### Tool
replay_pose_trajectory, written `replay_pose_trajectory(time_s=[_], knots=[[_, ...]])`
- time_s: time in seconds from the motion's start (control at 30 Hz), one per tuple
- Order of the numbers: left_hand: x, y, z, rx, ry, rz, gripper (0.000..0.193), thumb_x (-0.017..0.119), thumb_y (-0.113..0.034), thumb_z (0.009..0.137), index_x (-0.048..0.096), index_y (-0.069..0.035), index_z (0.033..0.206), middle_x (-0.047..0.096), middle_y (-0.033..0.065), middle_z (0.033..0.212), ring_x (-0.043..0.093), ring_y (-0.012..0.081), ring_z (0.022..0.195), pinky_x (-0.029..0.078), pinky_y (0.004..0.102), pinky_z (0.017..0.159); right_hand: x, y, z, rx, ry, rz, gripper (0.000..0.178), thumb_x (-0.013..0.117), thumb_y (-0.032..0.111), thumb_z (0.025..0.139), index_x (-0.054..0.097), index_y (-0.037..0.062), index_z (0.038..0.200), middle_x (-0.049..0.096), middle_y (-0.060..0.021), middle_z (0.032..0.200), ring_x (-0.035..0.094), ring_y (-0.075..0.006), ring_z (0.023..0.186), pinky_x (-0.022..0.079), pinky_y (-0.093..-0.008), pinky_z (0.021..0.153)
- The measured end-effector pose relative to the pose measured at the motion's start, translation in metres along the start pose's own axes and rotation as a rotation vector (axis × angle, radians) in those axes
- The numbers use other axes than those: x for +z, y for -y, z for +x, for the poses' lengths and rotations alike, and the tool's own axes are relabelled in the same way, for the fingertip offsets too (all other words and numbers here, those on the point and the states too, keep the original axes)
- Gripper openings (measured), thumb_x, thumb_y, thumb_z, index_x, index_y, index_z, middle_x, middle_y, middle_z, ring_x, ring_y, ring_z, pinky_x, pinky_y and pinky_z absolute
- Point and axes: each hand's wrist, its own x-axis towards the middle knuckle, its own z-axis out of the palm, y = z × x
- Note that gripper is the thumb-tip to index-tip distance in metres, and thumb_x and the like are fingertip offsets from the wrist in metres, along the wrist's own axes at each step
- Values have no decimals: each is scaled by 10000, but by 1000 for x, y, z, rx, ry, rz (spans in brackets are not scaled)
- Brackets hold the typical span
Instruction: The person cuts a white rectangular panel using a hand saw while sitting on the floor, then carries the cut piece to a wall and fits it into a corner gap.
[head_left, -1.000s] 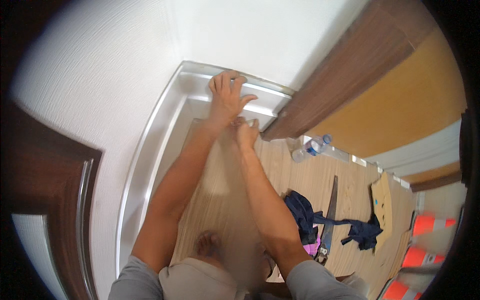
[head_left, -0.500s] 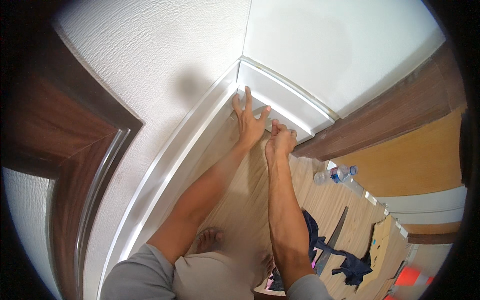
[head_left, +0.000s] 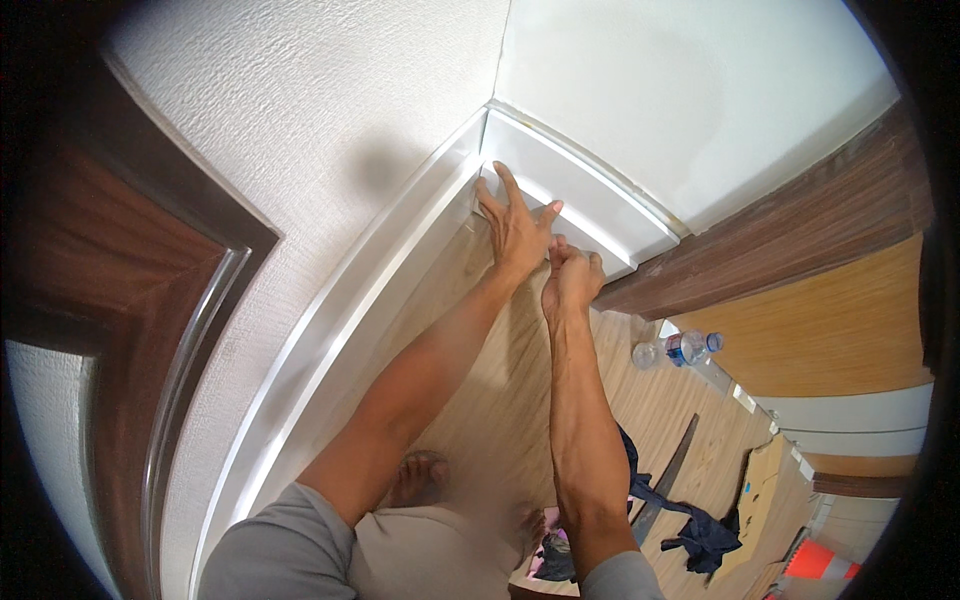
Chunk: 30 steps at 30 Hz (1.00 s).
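Note:
A short white baseboard [head_left: 580,210] runs along the foot of the wall from the corner to a dark wood door frame. My left hand [head_left: 520,232] has its fingers spread, with the fingertips against the face of that board close to the corner. Just right of it, my right hand [head_left: 574,278] is closed, thumb and fingers pinched together at the board's lower part. What sits in that pinch, if anything, is too small to make out. A longer white baseboard [head_left: 335,310] follows the left wall and meets the short one in the corner.
A dark door frame [head_left: 800,215] bounds the board on the right. On the wood floor [head_left: 640,395] are a plastic bottle [head_left: 690,348], a clear round container [head_left: 645,355], a handsaw-like blade [head_left: 675,470], dark cloth [head_left: 705,540] and cardboard [head_left: 752,500]. An orange-and-white object [head_left: 820,562] lies beyond.
The view has shifted slightly, so the scene sits a little differently in it. Both hands keep nearly the same place and pose against the short baseboard.

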Motion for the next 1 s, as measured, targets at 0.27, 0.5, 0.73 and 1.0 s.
replay_pose_trajectory(time_s=[0.27,0.5,0.73,1.0], knots=[[4,-4,5,-32,14,-3,1241,817,-464,860,-19,73,1606,-3,500,1538,98,660,1448,240,664,1172,-32,23,-4,21,130,-214,786,511,-79,963,0,-192,1549,433,-366,1444,565,-380,1284,569,-412,1033],[-8,-29,4,-55,-10,86,1245,854,-485,812,66,76,1596,117,456,1548,147,597,1472,263,605,1197,-54,37,-4,7,265,-536,738,537,-13,977,113,-191,1555,379,-317,1563,544,-355,1345,549,-400,1051],[-21,-18,19,997,-73,361,937,858,-343,812,369,-65,1561,315,221,1584,280,442,1473,303,573,1203,-49,28,-6,-8,257,-625,779,550,3,973,85,-159,1577,381,-287,1579,560,-348,1332,545,-396,1048],[-23,0,73,1121,-201,366,578,839,-464,760,674,-351,1302,482,37,1306,395,305,1299,374,482,1144,-48,21,-10,-43,223,-623,788,530,2,971,61,-139,1588,349,-273,1611,571,-336,1321,566,-407,1015]])
